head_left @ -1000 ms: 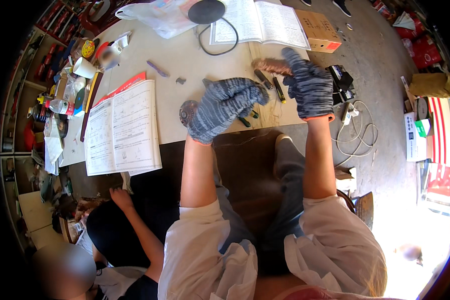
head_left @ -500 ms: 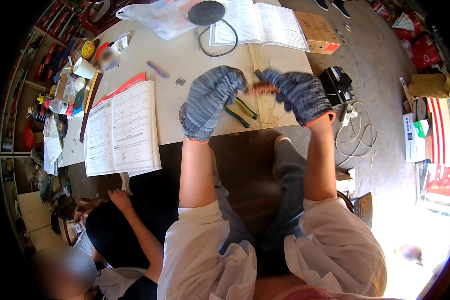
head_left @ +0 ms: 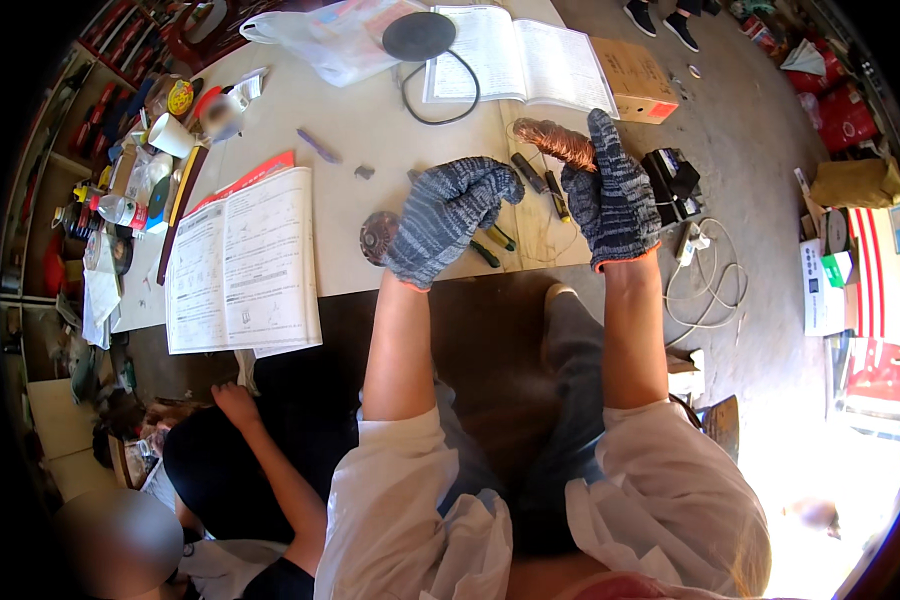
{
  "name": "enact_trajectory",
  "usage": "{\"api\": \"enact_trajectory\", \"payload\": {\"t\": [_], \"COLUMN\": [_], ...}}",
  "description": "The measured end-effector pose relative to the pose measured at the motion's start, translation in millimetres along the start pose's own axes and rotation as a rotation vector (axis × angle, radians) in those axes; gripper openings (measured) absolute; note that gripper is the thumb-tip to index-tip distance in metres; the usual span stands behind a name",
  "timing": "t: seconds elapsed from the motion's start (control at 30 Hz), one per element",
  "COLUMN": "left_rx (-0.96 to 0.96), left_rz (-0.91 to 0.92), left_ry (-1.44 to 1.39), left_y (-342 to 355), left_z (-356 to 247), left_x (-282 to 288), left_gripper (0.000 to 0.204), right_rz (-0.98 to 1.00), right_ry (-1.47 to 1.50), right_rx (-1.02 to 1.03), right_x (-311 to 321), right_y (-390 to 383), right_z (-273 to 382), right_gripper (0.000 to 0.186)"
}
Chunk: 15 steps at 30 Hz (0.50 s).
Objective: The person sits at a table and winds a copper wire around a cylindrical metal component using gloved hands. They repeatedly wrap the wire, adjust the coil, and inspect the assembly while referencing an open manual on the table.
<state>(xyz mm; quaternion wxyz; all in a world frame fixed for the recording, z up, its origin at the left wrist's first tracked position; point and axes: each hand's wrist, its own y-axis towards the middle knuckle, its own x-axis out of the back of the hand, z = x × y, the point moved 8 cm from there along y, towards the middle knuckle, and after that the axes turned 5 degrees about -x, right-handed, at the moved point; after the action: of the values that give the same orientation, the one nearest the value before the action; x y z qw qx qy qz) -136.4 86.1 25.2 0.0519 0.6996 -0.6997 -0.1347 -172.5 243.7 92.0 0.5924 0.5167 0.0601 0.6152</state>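
Copper wire bundle pinched in the right hand

The bundle juts left over the counter, its end against extended fingers. The left hand is curled — whether it pinches anything, I cannot tell. A round metal part sits beside its wrist; pliers lie just to its right.

- Finding room over bare tabletop between the purple pen and the looped cable.
- Meeting a black tool, a yellow-banded tool and pliers between left hand and right hand.
- Running into the copper wire bundle jutting from the right hand.
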Motion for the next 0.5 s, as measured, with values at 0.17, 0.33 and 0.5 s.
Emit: {"api": "enact_trajectory", "payload": {"t": [0.17,0.33,0.5], "left_rx": [0.018,0.050,0.148], "left_rz": [-0.048,-0.068,-0.134], "left_ry": [-0.010,-0.193,-0.174], "left_y": [3.2,4.7,-0.5], "left_z": [4.5,3.9,1.8], "left_x": [4.5,-2.0,11.5], "left_gripper": [0.020,0.021,0.023], "right_rz": [0.196,0.126,0.279], "right_ry": [0.527,0.553,0.948], "right_rx": [-0.781,-0.385,-0.782], "right_x": [-24.5,-40.0,-46.6], "right_y": [-12.4,-14.4,-22.1], "right_z": [-27.8,-33.9,-39.7], "right_gripper": [0.041,0.035,0.025]}}
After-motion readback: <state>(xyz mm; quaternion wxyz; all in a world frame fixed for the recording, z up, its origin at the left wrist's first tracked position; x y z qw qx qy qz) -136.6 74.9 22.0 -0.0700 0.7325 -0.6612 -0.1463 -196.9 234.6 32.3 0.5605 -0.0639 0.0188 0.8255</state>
